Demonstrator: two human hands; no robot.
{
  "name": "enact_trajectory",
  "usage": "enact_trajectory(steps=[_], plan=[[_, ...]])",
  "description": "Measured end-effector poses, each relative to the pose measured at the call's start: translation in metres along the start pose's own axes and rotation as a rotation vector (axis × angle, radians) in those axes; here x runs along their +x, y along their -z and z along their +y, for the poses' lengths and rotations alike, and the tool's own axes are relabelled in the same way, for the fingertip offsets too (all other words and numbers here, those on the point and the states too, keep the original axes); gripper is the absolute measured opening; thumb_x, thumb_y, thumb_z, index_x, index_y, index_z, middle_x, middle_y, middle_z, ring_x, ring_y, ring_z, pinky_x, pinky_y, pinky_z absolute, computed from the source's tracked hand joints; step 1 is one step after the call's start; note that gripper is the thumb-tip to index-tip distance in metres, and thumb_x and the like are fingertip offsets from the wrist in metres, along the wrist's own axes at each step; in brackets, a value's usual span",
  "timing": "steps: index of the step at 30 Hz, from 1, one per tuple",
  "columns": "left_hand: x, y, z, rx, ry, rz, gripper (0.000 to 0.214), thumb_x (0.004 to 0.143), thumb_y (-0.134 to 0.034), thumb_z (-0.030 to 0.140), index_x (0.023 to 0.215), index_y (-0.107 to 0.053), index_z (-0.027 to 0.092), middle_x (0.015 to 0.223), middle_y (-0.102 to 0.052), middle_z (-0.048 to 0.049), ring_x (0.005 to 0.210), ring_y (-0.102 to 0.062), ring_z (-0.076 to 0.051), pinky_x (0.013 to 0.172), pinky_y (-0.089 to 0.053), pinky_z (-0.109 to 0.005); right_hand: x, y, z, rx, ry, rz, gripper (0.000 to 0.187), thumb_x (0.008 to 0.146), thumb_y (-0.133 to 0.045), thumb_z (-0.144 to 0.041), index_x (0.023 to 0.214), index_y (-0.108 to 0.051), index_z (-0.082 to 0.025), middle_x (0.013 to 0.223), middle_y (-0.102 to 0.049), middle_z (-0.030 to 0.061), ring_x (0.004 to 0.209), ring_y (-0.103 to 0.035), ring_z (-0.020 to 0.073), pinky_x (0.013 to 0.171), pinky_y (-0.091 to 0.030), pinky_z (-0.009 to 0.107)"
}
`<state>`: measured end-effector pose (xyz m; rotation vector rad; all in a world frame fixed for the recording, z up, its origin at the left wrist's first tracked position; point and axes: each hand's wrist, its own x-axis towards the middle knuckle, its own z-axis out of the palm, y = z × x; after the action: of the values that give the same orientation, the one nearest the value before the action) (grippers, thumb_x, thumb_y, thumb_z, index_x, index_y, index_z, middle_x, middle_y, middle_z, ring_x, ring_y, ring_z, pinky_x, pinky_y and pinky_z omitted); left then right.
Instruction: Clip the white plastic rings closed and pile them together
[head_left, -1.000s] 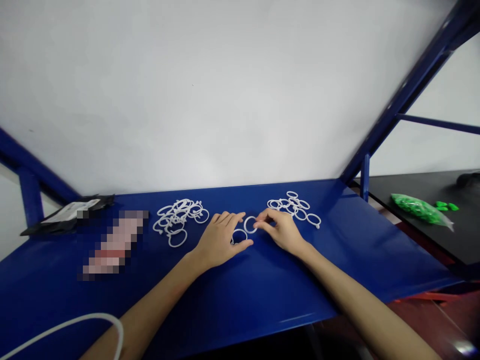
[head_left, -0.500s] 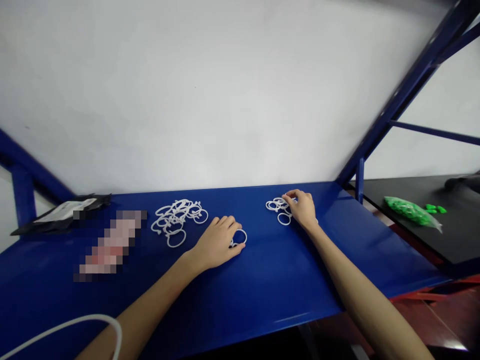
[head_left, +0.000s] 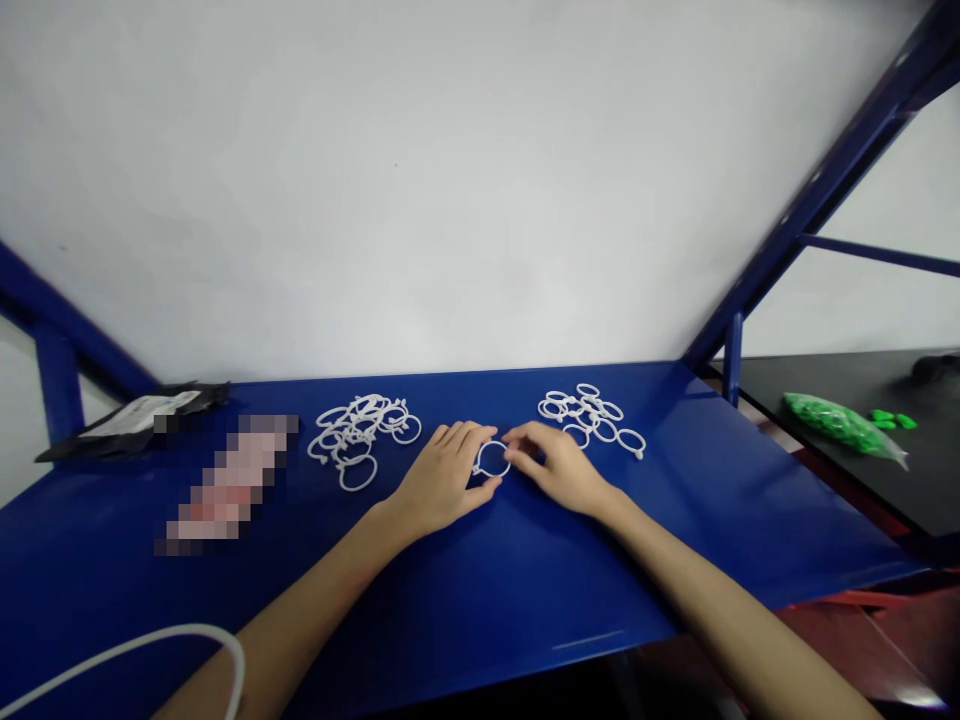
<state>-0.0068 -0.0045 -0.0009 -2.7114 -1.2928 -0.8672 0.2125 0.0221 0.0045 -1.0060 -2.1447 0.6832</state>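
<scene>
A single white ring (head_left: 493, 475) with a small catch on its left side is between my two hands, over the middle of the blue table. My left hand (head_left: 446, 475) is around its left side, thumb and forefinger at the lower and upper edges. The thumb and forefinger of my right hand (head_left: 559, 465) pinch the ring's right edge. To the left is a tangled pile of white rings (head_left: 358, 472) with small catches. Past my right hand lies a second, looser group of white rings (head_left: 631, 440).
A black package with a white label (head_left: 142, 412) and a blurred-out item (head_left: 229, 480) lie on the blue table (head_left: 480, 600) at left. Blue frame bars (head_left: 810, 215) slope up at right. Beyond them, a clear bag of green pieces (head_left: 840, 425) rests on a black table (head_left: 757, 385).
My right hand has moved left from the right-hand ring group to the ring at my left hand and now pinches its edge. My left hand stays around that ring.
</scene>
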Motion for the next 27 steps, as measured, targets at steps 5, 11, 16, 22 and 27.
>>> enact_trajectory(steps=[5, 11, 16, 22, 27], plan=[[-0.003, -0.003, 0.002, -0.013, -0.079, 0.069, 0.048, 0.087, -0.062, 0.030, 0.130, -0.044, 0.020, 0.122, -0.065, -0.0106, 0.110, -0.062, -0.027, 0.095, -0.048, -0.045, -0.003, -0.011, -0.004, 0.160, -0.067, -0.100, 0.018, 0.099, -0.054, -0.036, 0.097, -0.063, -0.021, 0.080, -0.069, 0.0000, 0.069, -0.062, 0.0149, 0.067, -0.048, 0.027], [-0.004, -0.005, 0.009, -0.056, -0.140, 0.145, 0.054, 0.086, -0.062, 0.025, 0.135, -0.041, 0.020, 0.121, -0.066, -0.0108, 0.107, -0.063, -0.026, 0.096, -0.050, -0.046, -0.004, -0.007, -0.002, 0.117, -0.033, -0.130, 0.031, 0.101, -0.048, -0.039, 0.083, -0.063, -0.019, 0.069, -0.063, -0.0021, 0.059, -0.054, 0.0117, 0.059, -0.041, 0.024], [-0.002, -0.003, 0.010, -0.087, -0.146, 0.204, 0.050, 0.083, -0.064, 0.019, 0.130, -0.046, 0.019, 0.114, -0.067, -0.0104, 0.105, -0.065, -0.025, 0.092, -0.054, -0.042, -0.002, -0.005, -0.004, 0.016, 0.058, -0.129, 0.034, 0.104, -0.043, -0.033, 0.083, -0.066, -0.018, 0.083, -0.069, 0.0017, 0.072, -0.061, 0.0139, 0.070, -0.044, 0.026], [-0.003, -0.006, 0.001, -0.004, -0.101, 0.200, 0.053, 0.083, -0.065, 0.025, 0.130, -0.044, 0.018, 0.112, -0.067, -0.0118, 0.101, -0.066, -0.027, 0.090, -0.054, -0.046, -0.007, 0.003, -0.010, 0.011, 0.078, 0.066, 0.023, 0.100, -0.052, -0.039, 0.110, -0.063, -0.021, 0.091, -0.069, 0.0027, 0.074, -0.064, 0.0144, 0.069, -0.049, 0.026], [-0.004, -0.005, 0.002, -0.013, -0.106, 0.124, 0.057, 0.081, -0.064, 0.022, 0.132, -0.041, 0.019, 0.112, -0.066, -0.0105, 0.098, -0.065, -0.026, 0.087, -0.053, -0.045, -0.011, -0.001, -0.017, -0.195, 0.356, -0.005, 0.030, 0.096, -0.060, -0.045, 0.112, -0.063, -0.020, 0.096, -0.068, 0.0056, 0.075, -0.064, 0.0147, 0.066, -0.049, 0.026]])
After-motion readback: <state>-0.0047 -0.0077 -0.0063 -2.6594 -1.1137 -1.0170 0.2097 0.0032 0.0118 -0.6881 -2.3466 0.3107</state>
